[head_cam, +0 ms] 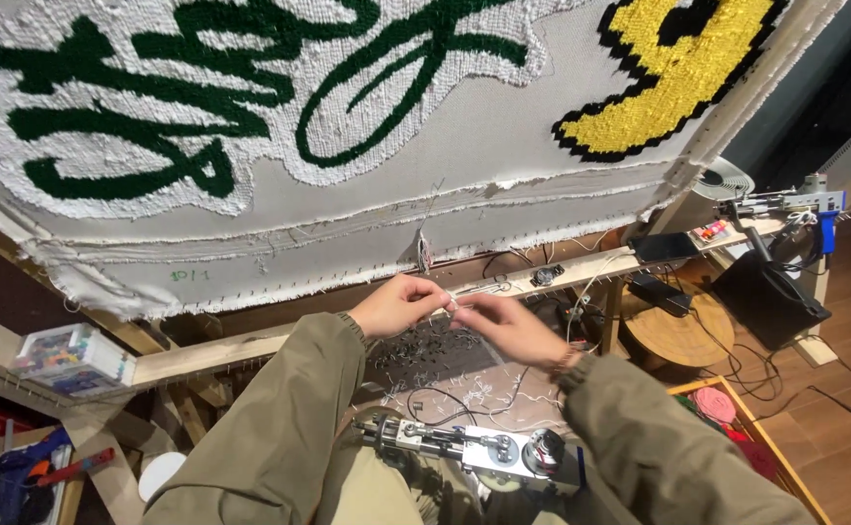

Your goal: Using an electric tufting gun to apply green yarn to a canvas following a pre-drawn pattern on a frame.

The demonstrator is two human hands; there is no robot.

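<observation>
I see my left hand (398, 304) and right hand (505, 326) meeting fingertip to fingertip, both pinching a thin white yarn (453, 307) between them. It runs left-right (barely visible), below the cloth (464, 136), with both hands equally near.

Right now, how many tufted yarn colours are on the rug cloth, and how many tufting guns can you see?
Yarn colours on the rug cloth: 4 (green, white, yellow, black)
Tufting guns: 2, lap gun, blue-handled gun
Total: 6
</observation>
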